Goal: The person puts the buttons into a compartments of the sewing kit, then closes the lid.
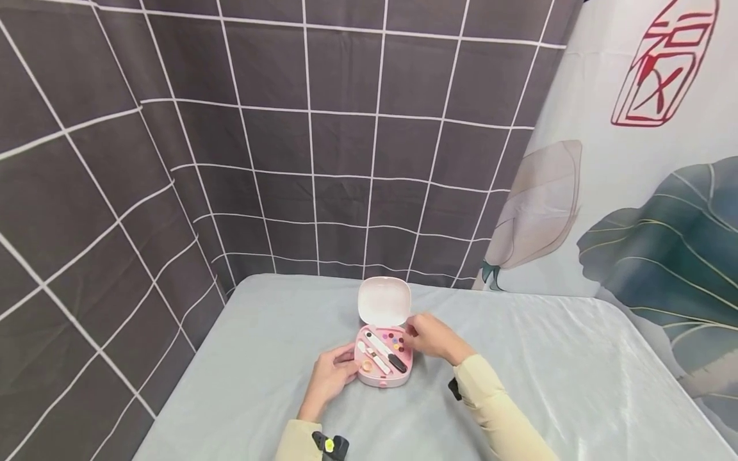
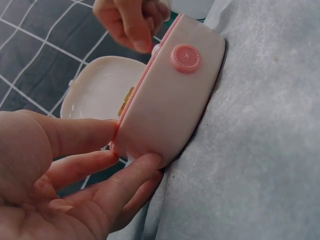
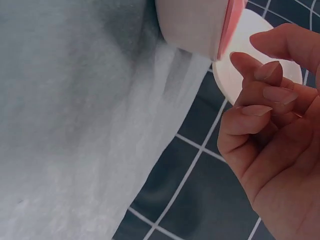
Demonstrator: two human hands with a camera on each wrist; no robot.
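Observation:
A pink-and-white sewing box (image 1: 383, 382) stands on the bed-like surface with its white lid (image 1: 384, 301) raised behind it. Inside lie a slim white tool with a black end (image 1: 397, 363), a shorter white piece (image 1: 380, 365), a small peach round item (image 1: 366, 366) and several coloured buttons (image 1: 396, 346). My left hand (image 1: 332, 378) holds the box's left corner, thumb at the pink rim and fingers against the white side (image 2: 150, 120). Over the button compartment at the right is my right hand (image 1: 429, 334). Its thumb and index fingertips (image 3: 237, 59) are slightly apart, nothing visible between them.
Pale grey cloth (image 1: 277, 333) covers the surface under the box. Dark cloth with a white grid (image 1: 340, 147) hangs behind and to the left. A white hanging with red marks and leaf shapes (image 1: 594, 96) is at the right.

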